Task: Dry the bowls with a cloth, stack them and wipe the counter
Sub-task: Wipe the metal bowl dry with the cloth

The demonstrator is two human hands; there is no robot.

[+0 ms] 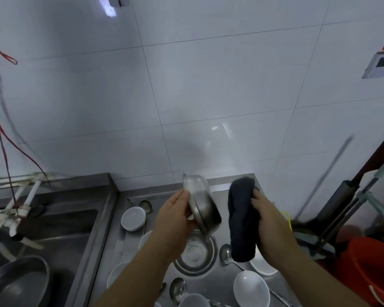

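Note:
My left hand (175, 214) grips a steel bowl (203, 207) by its rim, tilted on edge above the steel counter (120, 220). My right hand (267, 214) holds a dark blue cloth (242, 220) bunched upright, just right of the bowl and apart from it. Below the held bowl a larger steel bowl (196, 254) stands on the counter. Several white bowls lie around it: one upside down (133, 218) at the back left, one (251, 289) at the front right, others partly hidden by my arms.
Metal spoons (225, 253) lie among the bowls. A sink (60, 231) with a tap (13, 216) and a dark pan (18, 282) is at the left. A red bucket (372, 271) and mop handles (350, 209) stand at the right. A tiled wall rises behind.

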